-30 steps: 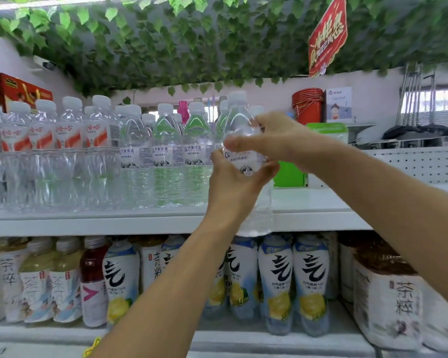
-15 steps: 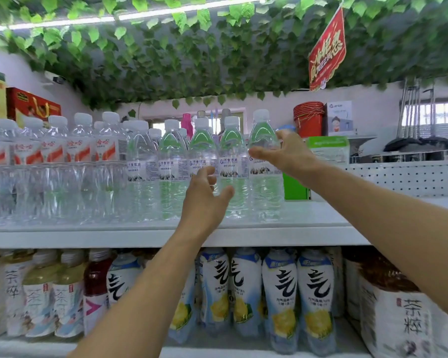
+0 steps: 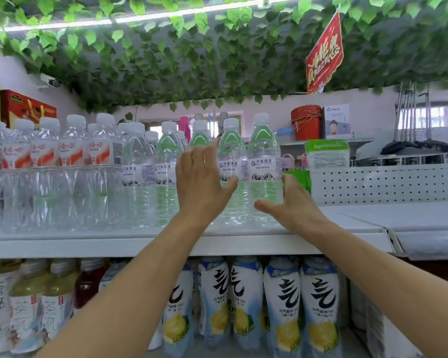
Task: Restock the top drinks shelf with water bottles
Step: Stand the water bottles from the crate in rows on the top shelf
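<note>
Operator: Report hand status, nearest first.

Inspector: Left hand [image 3: 201, 182], fingers spread and grasping nothing, is raised flat in front of the green-tinted water bottles. Right hand [image 3: 292, 202] is likewise spread wide and empty, cupped just beside the end bottle [image 3: 264, 171]; whether the thumb touches it cannot be determined.

Operator: Location of the stock?

Inspector: The end bottle stands upright on the top shelf [image 3: 321, 244], closing the row next to its neighbour [image 3: 230, 171]. Red-labelled bottles [image 3: 70, 156] occupy the shelf to the left. Bare shelf remains to the right.

Operator: Hazards?

Inspector: Judged risk: the end bottle has no support on its right side. A sideways nudge from either hand could tip it toward the bare shelf. Bottles sit near the front lip; a forward pull could drop one onto the lemon drinks [image 3: 318, 306] below.
</note>
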A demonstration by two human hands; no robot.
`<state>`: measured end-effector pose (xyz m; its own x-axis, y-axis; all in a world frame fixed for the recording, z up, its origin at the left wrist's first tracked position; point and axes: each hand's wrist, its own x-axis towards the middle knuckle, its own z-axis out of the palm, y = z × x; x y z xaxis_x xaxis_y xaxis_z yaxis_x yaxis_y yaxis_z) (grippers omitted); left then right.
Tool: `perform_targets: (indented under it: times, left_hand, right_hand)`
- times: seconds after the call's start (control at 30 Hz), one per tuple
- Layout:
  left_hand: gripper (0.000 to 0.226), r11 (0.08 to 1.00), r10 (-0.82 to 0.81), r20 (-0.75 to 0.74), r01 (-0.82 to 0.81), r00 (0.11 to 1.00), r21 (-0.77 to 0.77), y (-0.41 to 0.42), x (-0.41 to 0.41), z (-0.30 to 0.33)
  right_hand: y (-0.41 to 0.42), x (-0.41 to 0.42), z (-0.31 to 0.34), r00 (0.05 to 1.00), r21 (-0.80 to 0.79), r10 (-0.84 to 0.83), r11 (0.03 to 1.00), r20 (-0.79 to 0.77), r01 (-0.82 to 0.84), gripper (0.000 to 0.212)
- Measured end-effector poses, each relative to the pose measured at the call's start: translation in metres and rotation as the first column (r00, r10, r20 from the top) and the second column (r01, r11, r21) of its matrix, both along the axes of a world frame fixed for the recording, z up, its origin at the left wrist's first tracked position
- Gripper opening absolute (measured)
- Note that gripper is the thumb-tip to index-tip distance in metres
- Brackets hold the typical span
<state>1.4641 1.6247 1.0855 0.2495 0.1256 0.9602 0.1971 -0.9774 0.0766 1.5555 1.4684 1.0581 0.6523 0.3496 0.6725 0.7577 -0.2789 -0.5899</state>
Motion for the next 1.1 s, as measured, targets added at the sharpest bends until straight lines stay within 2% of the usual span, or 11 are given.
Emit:
perform_targets:
  times: [0.17,0.33,0.53,0.73,0.97,1.03,1.1]
  left_hand:
    - [0.112,0.984,0.138,-0.203,-0.110,0.969,0.139,0.011,0.010,0.030]
    - [0.107,0.986,0.127,-0.306,-0.086,0.943,0.144,0.013,0.016,0.037]
    - [0.103,0.990,0.098,-0.311,-0.062,0.945,0.123,0.015,0.018,0.036]
    - [0.103,0.994,0.068,-0.312,-0.039,0.948,0.097,0.015,0.018,0.036]
    - [0.101,0.997,0.057,-0.335,-0.034,0.940,0.074,0.010,0.015,0.035]
    - [0.097,0.998,0.042,-0.330,-0.022,0.943,0.065,0.005,0.009,0.033]
    - [0.088,0.999,-0.020,-0.293,0.029,0.956,0.026,-0.004,0.000,0.024]
  right_hand:
    - [0.002,0.007,-0.003,1.000,-0.010,0.002,1.000,0.004,-0.002,0.082]
    - [0.003,0.011,-0.002,1.000,-0.030,-0.027,0.999,0.009,0.027,0.085]
    - [0.006,0.017,0.002,1.000,-0.054,-0.016,0.998,-0.022,0.015,0.081]
    - [0.009,0.021,0.004,0.999,-0.096,-0.033,0.995,-0.042,0.028,0.091]
    - [0.009,0.023,0.003,0.999,-0.108,-0.032,0.994,-0.036,0.028,0.089]
    - [0.005,0.020,0.004,0.998,-0.132,-0.034,0.991,-0.049,0.027,0.096]
    - [-0.006,0.015,0.000,0.997,-0.140,-0.083,0.987,0.007,0.083,0.093]
